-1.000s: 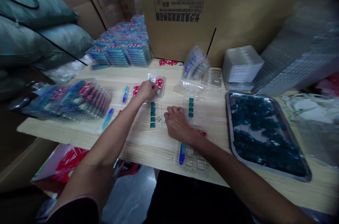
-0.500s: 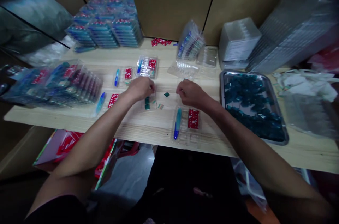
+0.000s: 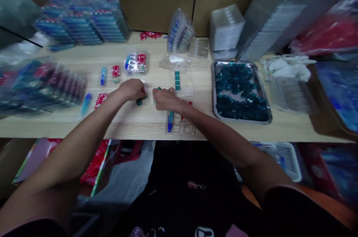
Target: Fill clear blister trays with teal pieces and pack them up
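My left hand (image 3: 133, 90) is closed in a pinch above a clear plastic tray. Whatever its fingertips hold is hidden. A dark green square piece (image 3: 139, 101) lies just below that hand. My right hand (image 3: 167, 99) is closed close beside it, with a small green piece (image 3: 159, 88) showing at its fingertips. Beyond the right hand, several green squares (image 3: 177, 81) form a column in another clear tray. Under the right wrist lies a clear tray with a blue pen-shaped item (image 3: 170, 122); its red packet (image 3: 190, 104) is mostly covered by the forearm.
A metal tray (image 3: 214, 91) heaped with dark green pieces stands at the right. Filled packs are stacked at back left (image 3: 109, 26) and left (image 3: 53, 84). Empty clear trays (image 3: 227, 30) are piled behind. A filled pack (image 3: 136, 62) lies beyond my left hand.
The view has swung rightward. My right hand has moved left, close to my left hand, uncovering the green column. The loose green piece between the hands is now at my right fingertips.
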`<act>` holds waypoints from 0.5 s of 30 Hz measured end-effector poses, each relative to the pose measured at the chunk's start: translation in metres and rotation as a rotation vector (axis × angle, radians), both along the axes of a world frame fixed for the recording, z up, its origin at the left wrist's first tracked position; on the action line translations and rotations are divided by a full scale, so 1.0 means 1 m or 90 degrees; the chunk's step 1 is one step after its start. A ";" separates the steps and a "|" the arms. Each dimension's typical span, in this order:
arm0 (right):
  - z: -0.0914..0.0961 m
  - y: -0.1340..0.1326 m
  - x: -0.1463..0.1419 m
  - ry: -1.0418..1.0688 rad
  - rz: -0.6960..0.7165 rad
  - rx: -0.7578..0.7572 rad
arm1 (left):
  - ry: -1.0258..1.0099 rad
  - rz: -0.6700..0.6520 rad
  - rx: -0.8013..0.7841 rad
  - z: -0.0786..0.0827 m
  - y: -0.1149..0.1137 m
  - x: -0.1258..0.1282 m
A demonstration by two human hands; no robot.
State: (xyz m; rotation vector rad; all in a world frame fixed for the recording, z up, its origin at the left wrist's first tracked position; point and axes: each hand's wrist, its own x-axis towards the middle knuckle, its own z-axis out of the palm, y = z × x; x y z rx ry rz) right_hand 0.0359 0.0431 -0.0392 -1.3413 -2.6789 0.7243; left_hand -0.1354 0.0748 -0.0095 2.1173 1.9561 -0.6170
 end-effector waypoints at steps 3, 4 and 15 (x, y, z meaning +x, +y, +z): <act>0.021 0.001 0.037 0.053 -0.019 -0.031 | 0.003 0.005 0.009 -0.007 0.007 -0.001; 0.028 -0.005 0.052 0.061 -0.017 -0.029 | 0.008 0.005 0.011 -0.009 0.008 -0.002; 0.019 -0.109 0.122 -0.037 0.046 0.139 | -0.231 0.029 0.152 0.023 -0.010 0.011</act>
